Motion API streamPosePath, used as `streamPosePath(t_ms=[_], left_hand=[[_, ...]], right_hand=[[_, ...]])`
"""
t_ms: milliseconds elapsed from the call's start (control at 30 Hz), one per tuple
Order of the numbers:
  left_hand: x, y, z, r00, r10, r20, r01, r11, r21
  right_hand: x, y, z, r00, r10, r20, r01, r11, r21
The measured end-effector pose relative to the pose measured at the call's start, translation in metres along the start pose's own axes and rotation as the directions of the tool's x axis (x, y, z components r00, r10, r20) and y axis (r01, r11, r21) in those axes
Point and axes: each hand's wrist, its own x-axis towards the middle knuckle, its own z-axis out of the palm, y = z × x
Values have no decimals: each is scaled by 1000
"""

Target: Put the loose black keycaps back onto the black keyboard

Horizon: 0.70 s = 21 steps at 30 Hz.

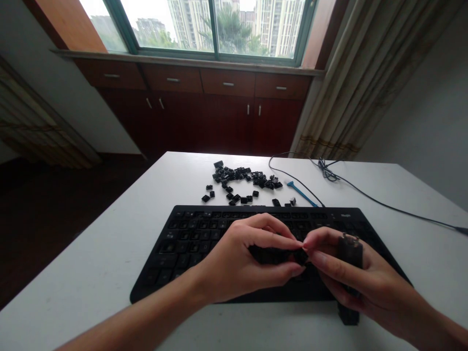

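Above the black keyboard (pixel 193 247), my left hand (pixel 248 253) pinches a small black keycap (pixel 301 256) between thumb and fingertips. My right hand (pixel 351 268) meets it there, its thumb and index fingertip closed at the keycap's right side. Tucked in the right hand's fingers is a black tool (pixel 350 251) with thin wire prongs at its top, like a keycap puller; its lower end sticks out below the hand. Several keyboard positions on the left show no cap. The keys under both hands are hidden.
Loose black keycaps (pixel 237 174) lie scattered behind the keyboard on the white table (pixel 91 273). A blue stick-like tool (pixel 302 193) rests behind it, near a black cable (pixel 380 193) that runs right. Cabinets (pixel 226 117) stand under the window beyond.
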Motion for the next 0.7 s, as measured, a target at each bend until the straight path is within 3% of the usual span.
streamPosePath(t_ms=[700], left_hand=[[-1, -1, 1, 1000, -13, 8, 13, 1000, 7]], right_hand=[[1, 0, 0, 1000, 26, -13, -26, 1000, -18]])
